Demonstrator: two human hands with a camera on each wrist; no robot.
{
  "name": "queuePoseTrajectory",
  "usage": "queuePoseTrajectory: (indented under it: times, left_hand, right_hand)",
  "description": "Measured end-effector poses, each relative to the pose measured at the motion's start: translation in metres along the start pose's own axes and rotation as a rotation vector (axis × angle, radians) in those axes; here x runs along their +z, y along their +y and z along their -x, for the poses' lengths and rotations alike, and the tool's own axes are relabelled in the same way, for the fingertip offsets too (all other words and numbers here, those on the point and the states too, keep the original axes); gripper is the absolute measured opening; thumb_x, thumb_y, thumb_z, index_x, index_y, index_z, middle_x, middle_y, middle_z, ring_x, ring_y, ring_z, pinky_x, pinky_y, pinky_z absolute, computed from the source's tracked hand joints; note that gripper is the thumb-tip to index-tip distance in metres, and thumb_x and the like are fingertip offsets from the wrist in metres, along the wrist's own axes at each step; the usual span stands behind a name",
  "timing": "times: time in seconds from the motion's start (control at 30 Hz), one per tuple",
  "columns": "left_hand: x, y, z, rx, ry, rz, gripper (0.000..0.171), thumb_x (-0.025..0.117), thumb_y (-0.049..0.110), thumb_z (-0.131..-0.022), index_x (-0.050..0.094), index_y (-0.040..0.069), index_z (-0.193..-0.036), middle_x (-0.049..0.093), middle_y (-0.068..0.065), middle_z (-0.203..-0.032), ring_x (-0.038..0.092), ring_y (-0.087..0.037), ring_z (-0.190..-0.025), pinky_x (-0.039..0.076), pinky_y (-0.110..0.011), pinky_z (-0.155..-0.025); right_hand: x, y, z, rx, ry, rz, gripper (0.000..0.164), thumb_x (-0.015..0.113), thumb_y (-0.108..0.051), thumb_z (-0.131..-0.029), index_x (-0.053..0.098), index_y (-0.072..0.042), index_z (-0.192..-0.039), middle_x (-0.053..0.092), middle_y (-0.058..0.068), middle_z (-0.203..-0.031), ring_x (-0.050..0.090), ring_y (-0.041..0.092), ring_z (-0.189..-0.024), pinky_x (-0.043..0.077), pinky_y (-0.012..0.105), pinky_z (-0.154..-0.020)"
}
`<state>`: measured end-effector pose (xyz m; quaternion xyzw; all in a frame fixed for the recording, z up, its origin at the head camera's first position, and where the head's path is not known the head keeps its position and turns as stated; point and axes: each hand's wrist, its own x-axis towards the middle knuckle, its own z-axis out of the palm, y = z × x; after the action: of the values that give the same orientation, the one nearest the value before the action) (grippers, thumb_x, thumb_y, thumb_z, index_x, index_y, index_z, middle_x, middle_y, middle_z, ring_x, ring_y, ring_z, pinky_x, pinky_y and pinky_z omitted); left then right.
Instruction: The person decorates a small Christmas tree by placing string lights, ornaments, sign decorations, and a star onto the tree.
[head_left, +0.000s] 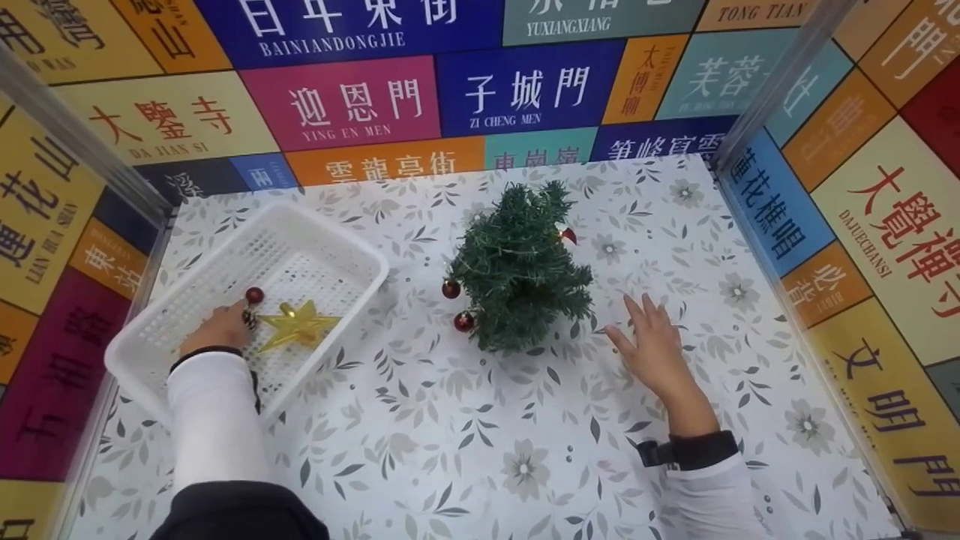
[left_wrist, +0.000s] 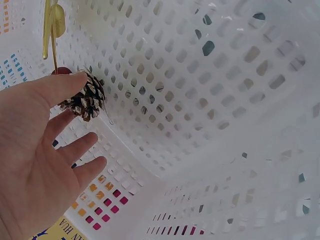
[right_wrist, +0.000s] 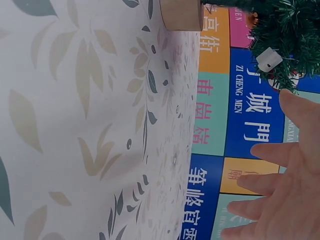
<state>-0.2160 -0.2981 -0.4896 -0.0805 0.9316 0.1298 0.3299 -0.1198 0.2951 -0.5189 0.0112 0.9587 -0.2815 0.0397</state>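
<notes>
My left hand (head_left: pixel 217 330) reaches into a white perforated basket (head_left: pixel 360 244). Its thumb and forefinger pinch a white-tipped pine cone (left_wrist: pixel 89 97), while the other fingers stay apart. A shiny gold star (head_left: pixel 301 325) lies in the basket beside that hand, and a dark red ball (head_left: pixel 255 295) sits just beyond the fingers. My right hand (head_left: pixel 654 349) is spread over the table, to the right of a small green Christmas tree (head_left: pixel 517 262), holding nothing. In the right wrist view its thumb is near the branches; whether it touches them I cannot tell.
Two red baubles (head_left: pixel 464 322) hang on the tree's left side, and a red-and-white ornament (head_left: pixel 567 235) on its right. The tree's wooden base (right_wrist: pixel 182 15) rests on the leaf-patterned tabletop (head_left: pixel 525 420). Panels with coloured lettering (head_left: pixel 341 105) enclose the back and sides.
</notes>
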Motion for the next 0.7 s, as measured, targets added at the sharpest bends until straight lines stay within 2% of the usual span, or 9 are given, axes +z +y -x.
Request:
queuePoseTrajectory:
  times: [0.13, 0.2, 0.27, 0.37, 0.5, 0.7]
  left_hand:
    - [0.002, 0.0, -0.004, -0.009, -0.052, -0.007, 0.057, 0.037, 0.025, -0.098, 0.018, -0.002, -0.144, 0.022, -0.036, -0.14, 0.026, -0.05, -0.125, 0.025, -0.066, -0.096]
    - [0.002, 0.001, -0.007, -0.006, -0.057, -0.007, 0.056, 0.044, 0.027, -0.095, 0.03, -0.005, -0.139, 0.033, -0.034, -0.134, 0.039, -0.046, -0.115, 0.032, -0.063, -0.092]
    - [0.002, 0.001, -0.01, 0.006, -0.056, 0.007, 0.051, 0.049, 0.027, -0.093, 0.04, -0.005, -0.132, 0.041, -0.031, -0.129, 0.046, -0.04, -0.103, 0.038, -0.058, -0.087]
    - [0.001, -0.001, -0.013, 0.038, -0.052, 0.012, 0.046, 0.055, 0.023, -0.09, 0.047, -0.007, -0.124, 0.047, -0.03, -0.122, 0.048, -0.035, -0.095, 0.041, -0.055, -0.082]
    - [-0.002, -0.002, -0.014, 0.071, -0.035, 0.016, 0.046, 0.056, 0.019, -0.089, 0.047, -0.011, -0.123, 0.047, -0.033, -0.121, 0.049, -0.04, -0.101, 0.042, -0.055, -0.084]
    - [-0.014, 0.001, -0.006, 0.122, 0.063, 0.024, 0.047, 0.056, 0.017, -0.088, 0.046, -0.017, -0.119, 0.046, -0.038, -0.117, 0.048, -0.049, -0.102, 0.041, -0.057, -0.085]
  right_hand:
    - [0.001, 0.001, 0.001, 0.011, -0.016, 0.007, 0.065, 0.044, -0.04, -0.097, 0.025, 0.0, -0.143, 0.012, 0.031, -0.146, 0.005, 0.052, -0.131, 0.003, 0.065, -0.103]
    - [0.002, 0.001, 0.001, 0.02, -0.025, 0.006, 0.065, 0.044, -0.041, -0.097, 0.024, 0.0, -0.144, 0.011, 0.031, -0.146, 0.004, 0.051, -0.132, 0.002, 0.065, -0.103]
    - [0.001, 0.0, 0.0, 0.025, -0.033, 0.004, 0.066, 0.043, -0.042, -0.097, 0.024, 0.0, -0.144, 0.01, 0.03, -0.147, 0.003, 0.05, -0.133, 0.001, 0.065, -0.103]
    - [0.0, -0.002, -0.001, 0.024, -0.043, 0.005, 0.068, 0.043, -0.044, -0.096, 0.024, 0.0, -0.144, 0.01, 0.029, -0.148, 0.003, 0.049, -0.133, 0.001, 0.066, -0.102]
    - [-0.003, -0.005, -0.002, 0.009, -0.031, 0.0, 0.067, 0.043, -0.043, -0.096, 0.024, 0.001, -0.144, 0.011, 0.029, -0.147, 0.003, 0.049, -0.133, 0.002, 0.066, -0.102]
    - [-0.009, -0.008, -0.001, -0.018, 0.045, -0.055, 0.062, 0.046, -0.038, -0.097, 0.03, 0.002, -0.141, 0.019, 0.03, -0.145, 0.012, 0.049, -0.132, 0.01, 0.061, -0.105]
